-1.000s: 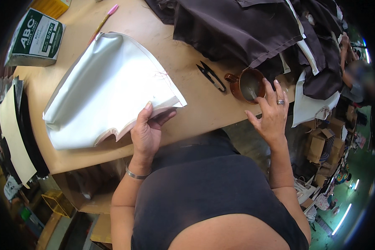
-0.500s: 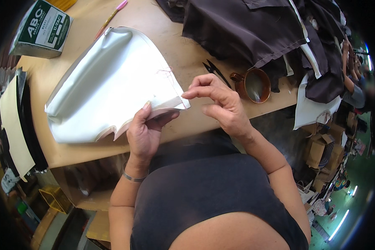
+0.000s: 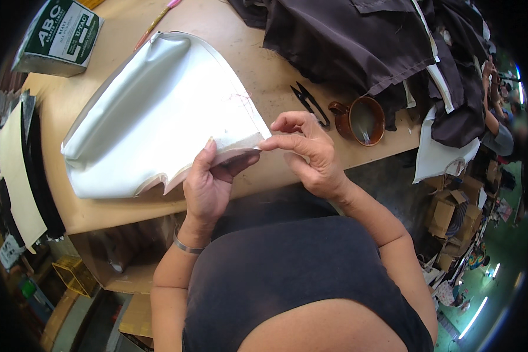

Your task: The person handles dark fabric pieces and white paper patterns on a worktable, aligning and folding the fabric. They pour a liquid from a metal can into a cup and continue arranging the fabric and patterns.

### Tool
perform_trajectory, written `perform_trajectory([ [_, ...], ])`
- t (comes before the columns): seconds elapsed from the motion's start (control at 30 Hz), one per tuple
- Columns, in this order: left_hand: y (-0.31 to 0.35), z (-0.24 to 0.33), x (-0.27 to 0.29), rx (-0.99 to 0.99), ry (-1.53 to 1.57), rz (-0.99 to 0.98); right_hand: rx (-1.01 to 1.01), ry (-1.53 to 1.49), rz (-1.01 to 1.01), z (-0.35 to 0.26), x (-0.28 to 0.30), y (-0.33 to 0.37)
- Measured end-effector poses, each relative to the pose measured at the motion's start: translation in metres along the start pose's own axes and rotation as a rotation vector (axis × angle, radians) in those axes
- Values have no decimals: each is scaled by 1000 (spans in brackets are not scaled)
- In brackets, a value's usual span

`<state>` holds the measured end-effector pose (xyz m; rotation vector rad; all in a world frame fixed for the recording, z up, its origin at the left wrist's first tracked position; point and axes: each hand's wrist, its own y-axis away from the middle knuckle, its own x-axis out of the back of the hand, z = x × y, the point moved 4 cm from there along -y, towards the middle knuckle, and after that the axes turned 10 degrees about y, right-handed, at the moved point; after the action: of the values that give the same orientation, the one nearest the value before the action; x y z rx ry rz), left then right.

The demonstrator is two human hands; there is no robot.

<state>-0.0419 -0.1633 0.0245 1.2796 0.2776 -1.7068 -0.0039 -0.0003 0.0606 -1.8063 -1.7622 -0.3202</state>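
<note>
A white sewn piece of sheet material (image 3: 158, 117) with beige inner edges lies spread over the table, its near right corner raised. Closed on its near edge is my left hand (image 3: 208, 185), thumb on top and fingers underneath. At the corner, the index fingertip of my right hand (image 3: 314, 155) touches the piece; its thumb stands apart and the other fingers are bent. Loose reddish threads (image 3: 240, 101) lie on the white surface near its right edge. Black thread snips (image 3: 311, 104) rest beyond my right hand, beside a brown mug (image 3: 378, 121).
Dark brown fabric (image 3: 346, 47) is heaped at the far right of the table (image 3: 217, 17). A green and white can (image 3: 58, 38) stands far left, near a pink-tipped stick (image 3: 152, 26). Cream and black sheets (image 3: 20, 176) hang at the left. Cardboard boxes (image 3: 449, 214) stand at right.
My right index finger has come down onto the corner of the white piece. The view has shifted slightly, and more of the snips shows.
</note>
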Motion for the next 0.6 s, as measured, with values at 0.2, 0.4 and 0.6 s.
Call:
perform_trajectory([
  [0.2,-5,-6,0,4,29,16,123,559,119,-14,-8,5],
  [0.4,-4,-9,2,-21,22,6,217,833,110,-16,-19,11],
  [0.6,-6,-11,5,-29,54,30,237,722,84,-14,-19,6],
])
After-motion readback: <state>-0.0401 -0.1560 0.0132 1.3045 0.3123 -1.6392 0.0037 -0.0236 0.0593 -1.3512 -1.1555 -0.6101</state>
